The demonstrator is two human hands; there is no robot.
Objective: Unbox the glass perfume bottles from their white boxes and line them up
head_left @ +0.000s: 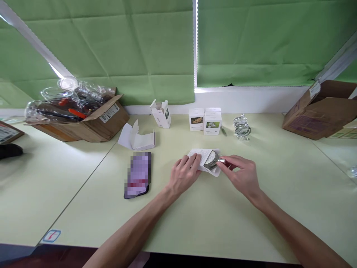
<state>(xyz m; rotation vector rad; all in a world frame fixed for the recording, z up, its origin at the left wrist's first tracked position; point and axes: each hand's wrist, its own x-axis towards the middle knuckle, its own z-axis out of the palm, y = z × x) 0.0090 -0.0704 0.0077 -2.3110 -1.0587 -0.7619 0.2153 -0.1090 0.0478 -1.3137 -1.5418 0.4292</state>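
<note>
My left hand (pixel 184 174) lies with its fingers over a white paper package (pixel 200 153) on the table, holding it in place. At the package's right end a dark grey coil (pixel 211 160) with a pale round middle shows, partly inside. My right hand (pixel 243 174) pinches a small silver-ended piece (pixel 221 160) between thumb and index finger, right beside the coil. It looks like a plug or connector, but whether it joins the coil cannot be made out. The rest of this piece is hidden by the fingers.
Small white printed boxes (pixel 212 124) stand behind my hands, with a clear-wrapped coil (pixel 241 127) to their right. An opened white carton (pixel 161 115), a torn-open box (pixel 143 140) and a phone (pixel 138 175) are leftward. Cardboard boxes (pixel 107 124) flank the table.
</note>
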